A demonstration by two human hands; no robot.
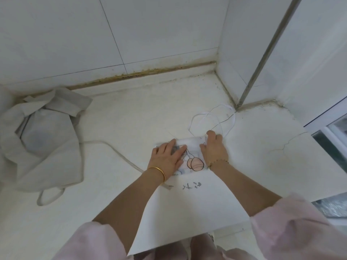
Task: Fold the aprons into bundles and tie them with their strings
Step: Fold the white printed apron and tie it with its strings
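Observation:
A white apron [189, 205] with a cherry print lies flat on the white counter, reaching from the front edge up to a folded-over top part [189, 145]. My left hand [169, 156] presses flat on the left of that folded part, fingers spread. My right hand [214, 147] rests on its right edge, fingers curled over the fabric. The apron's thin white strings [212, 119] lie in loose loops beyond my right hand, toward the corner. A second, grey apron [43, 139] sits crumpled at the far left, its strap [50, 196] looping toward the front.
A tiled wall [131, 34] runs along the back of the counter. A wall corner with a metal strip [262, 59] stands at the right rear. A window frame [330, 132] lies at the right edge. A grey cord [116, 151] trails from the grey apron toward my left wrist.

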